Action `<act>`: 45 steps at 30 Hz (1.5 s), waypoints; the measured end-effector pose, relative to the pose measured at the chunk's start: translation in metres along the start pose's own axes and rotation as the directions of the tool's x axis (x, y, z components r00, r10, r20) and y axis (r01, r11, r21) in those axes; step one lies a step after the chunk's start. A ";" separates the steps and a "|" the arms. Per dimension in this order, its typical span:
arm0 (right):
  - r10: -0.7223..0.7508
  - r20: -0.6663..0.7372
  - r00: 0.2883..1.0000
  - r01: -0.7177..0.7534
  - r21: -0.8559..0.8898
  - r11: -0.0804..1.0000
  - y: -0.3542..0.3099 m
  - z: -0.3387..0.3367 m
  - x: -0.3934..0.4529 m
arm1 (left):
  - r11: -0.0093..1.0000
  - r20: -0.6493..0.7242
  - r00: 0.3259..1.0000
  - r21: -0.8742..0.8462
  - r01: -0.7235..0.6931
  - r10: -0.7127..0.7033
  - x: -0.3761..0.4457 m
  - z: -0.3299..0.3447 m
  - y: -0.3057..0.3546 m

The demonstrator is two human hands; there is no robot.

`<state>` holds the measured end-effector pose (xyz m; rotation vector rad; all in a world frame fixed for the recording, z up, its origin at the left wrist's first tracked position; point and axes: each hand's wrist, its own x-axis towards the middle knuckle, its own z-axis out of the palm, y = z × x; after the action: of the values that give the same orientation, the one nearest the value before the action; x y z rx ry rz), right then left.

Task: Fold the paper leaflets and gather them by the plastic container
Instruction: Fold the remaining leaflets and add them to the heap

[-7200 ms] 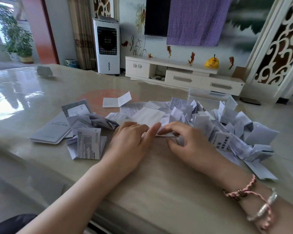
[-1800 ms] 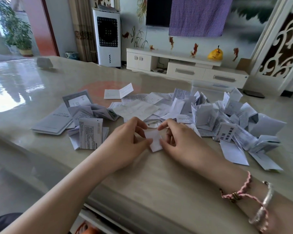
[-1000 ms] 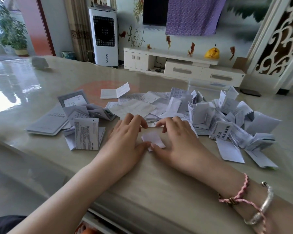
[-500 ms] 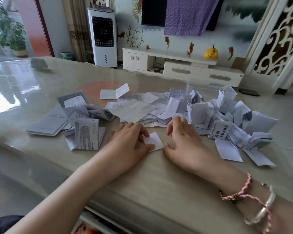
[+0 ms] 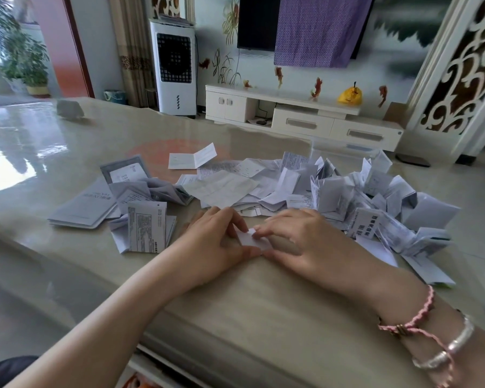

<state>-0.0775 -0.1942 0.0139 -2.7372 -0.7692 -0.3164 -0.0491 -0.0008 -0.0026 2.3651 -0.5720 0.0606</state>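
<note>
The glossy table (image 5: 263, 317) fills the room's near side. A heap of folded leaflets (image 5: 361, 197) spreads toward two o'clock, just before the clear plastic container (image 5: 345, 148). At centre, the left hand (image 5: 207, 245) and right hand (image 5: 297, 242) meet, their curled fingertips pinching a small white leaflet (image 5: 251, 238) between them on the tabletop.

A home living room: wall television (image 5: 258, 22), low white media cabinet (image 5: 303, 119), standing air cooler (image 5: 175, 68), potted plant (image 5: 20, 57).
</note>
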 end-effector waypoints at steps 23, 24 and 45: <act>-0.029 -0.504 0.863 -0.259 -0.492 0.831 0.011 -0.019 0.004 | 0.828 -0.233 0.971 0.554 0.086 0.055 0.013 -0.002 0.007; 0.029 -0.477 0.879 -0.308 -0.518 0.798 0.016 -0.016 0.005 | 0.839 -0.254 0.964 0.539 0.072 0.080 0.012 -0.002 0.007; 0.046 -0.062 0.997 -0.030 0.241 0.970 -0.002 0.008 0.005 | 0.941 -0.354 0.886 0.263 -0.213 0.299 0.002 -0.005 0.017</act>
<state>-0.0735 -0.1871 0.0081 -2.4983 -0.6877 -0.2852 -0.0534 -0.0097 0.0123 2.3735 -0.7053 0.7346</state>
